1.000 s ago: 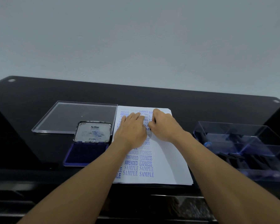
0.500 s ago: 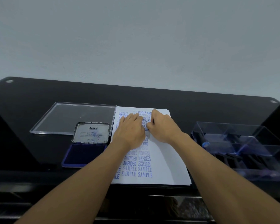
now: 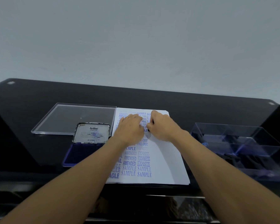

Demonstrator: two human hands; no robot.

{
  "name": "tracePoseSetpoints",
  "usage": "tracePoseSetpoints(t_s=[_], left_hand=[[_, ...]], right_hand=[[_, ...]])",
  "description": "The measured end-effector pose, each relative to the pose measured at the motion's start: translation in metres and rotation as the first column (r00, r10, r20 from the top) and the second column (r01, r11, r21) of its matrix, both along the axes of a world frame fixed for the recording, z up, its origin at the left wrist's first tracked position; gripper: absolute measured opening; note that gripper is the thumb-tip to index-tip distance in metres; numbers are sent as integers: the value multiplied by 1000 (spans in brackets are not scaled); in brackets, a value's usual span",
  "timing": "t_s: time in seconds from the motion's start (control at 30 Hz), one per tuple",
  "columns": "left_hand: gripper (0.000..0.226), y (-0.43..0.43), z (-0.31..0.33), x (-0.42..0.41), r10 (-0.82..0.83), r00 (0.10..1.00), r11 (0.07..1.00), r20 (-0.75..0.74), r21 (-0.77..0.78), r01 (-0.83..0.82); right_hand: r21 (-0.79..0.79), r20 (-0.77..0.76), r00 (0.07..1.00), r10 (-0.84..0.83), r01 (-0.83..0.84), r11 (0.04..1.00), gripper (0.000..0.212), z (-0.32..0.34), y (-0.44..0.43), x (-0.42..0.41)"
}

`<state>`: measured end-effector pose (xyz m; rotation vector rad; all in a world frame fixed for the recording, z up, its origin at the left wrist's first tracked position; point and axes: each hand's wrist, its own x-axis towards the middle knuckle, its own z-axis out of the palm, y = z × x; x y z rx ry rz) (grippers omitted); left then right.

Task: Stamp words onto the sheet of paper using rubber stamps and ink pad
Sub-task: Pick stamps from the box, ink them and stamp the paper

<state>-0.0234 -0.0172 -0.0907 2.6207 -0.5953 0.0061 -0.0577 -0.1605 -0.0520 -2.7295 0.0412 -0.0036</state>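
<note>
A white sheet of paper [image 3: 165,160] lies in the middle of the black table, covered on its left half with blue stamped words such as SAMPLE, EXPRESS and AMENDED. My left hand [image 3: 130,129] lies flat on the upper part of the sheet, fingers straight. My right hand [image 3: 162,126] sits beside it with fingers curled down around a small dark rubber stamp [image 3: 149,130], mostly hidden, pressed on the paper. The open blue ink pad [image 3: 84,152] with its Artline lid [image 3: 92,133] stands left of the sheet.
A clear flat plastic lid [image 3: 68,120] lies behind the ink pad. A clear plastic box [image 3: 242,143] with dark stamps in compartments stands right of the paper. The black table [image 3: 200,102] ends at a pale wall behind.
Both hands stay on the upper part of the sheet. The right hand has shifted a little, its fingers still curled down at the same spot; the view has moved slightly.
</note>
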Motion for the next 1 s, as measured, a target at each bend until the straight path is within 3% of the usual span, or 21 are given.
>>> tracePoseSetpoints(t_s=[0.1, 0.23, 0.33, 0.43, 0.53, 0.67, 0.8, 1.0], left_hand=[[23, 0, 11, -3, 31, 998, 998, -45, -60, -34], [34, 0, 29, -6, 58, 998, 990, -36, -125, -62], [14, 1, 43, -5, 55, 998, 989, -8, -133, -56], [32, 2, 62, -4, 43, 999, 987, 16, -155, -40], [25, 4, 80, -4, 32, 997, 985, 68, -169, -20], [42, 7, 102, -8, 18, 995, 985, 101, -175, 0], [5, 6, 108, -6, 19, 992, 983, 125, -183, 4], [9, 8, 112, -12, 12, 989, 984, 150, -175, 14]], right_hand=[[-9, -31, 999, 13, -13, 1000, 13, 6, -2, 1], [14, 38, 999, -15, 14, 1000, 11, 26, -10, 3], [22, 96, 995, -17, 15, 1000, 12, 52, -15, 2], [18, 126, 992, -8, 6, 1000, 12, 75, -20, 2], [-2, 159, 987, -2, 3, 1000, 11, 93, -23, 2], [-15, 200, 980, 13, -10, 1000, 12, 110, -25, -2], [-14, 226, 974, 19, -17, 1000, 11, 120, -24, -6], [4, 223, 975, 1, -2, 1000, 16, 125, -22, -12]])
